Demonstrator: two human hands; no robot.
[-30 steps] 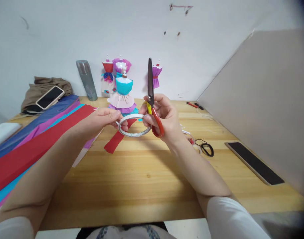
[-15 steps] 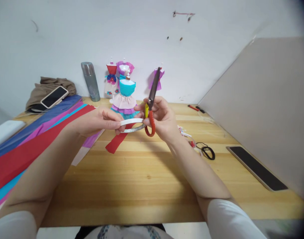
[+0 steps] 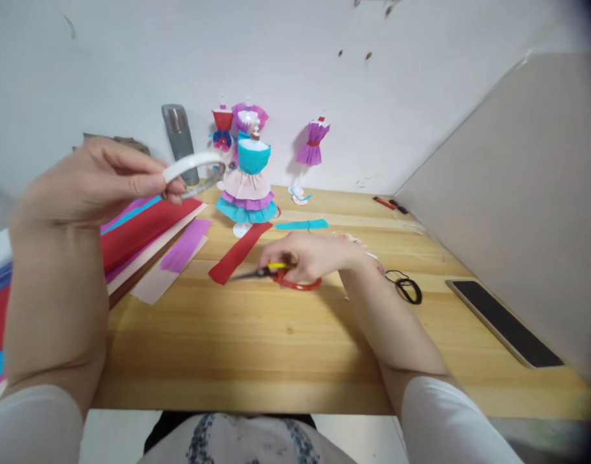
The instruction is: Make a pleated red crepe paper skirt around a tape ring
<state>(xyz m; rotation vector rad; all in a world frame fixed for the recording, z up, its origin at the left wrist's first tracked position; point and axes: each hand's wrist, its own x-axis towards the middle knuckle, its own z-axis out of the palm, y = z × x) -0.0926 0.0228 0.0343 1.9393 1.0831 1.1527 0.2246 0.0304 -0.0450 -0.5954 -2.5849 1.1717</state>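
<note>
My left hand [image 3: 106, 180], raised at the left, pinches a roll of white tape [image 3: 193, 162] between thumb and fingers. Low over the table, my right hand [image 3: 305, 254] is closed on scissors [image 3: 300, 282] with red and yellow handles, their dark blades pointing left. A red paper strip [image 3: 237, 254] lies by the blade tips, and a light blue strip [image 3: 302, 224] lies behind my right hand. Behind them stands a small dress form in a blue, pale pink and purple ruffled dress [image 3: 249, 183].
Coloured paper sheets [image 3: 150, 232] cover the left side. A grey bottle [image 3: 179, 138] and more dress forms, one in purple [image 3: 314, 143], stand by the wall. Black bands [image 3: 408, 290] and a phone [image 3: 505, 322] lie at the right.
My left hand has moved left and up with the tape roll. My right hand has let go of the roll and lowered the scissors, whose blades now point left instead of up.
</note>
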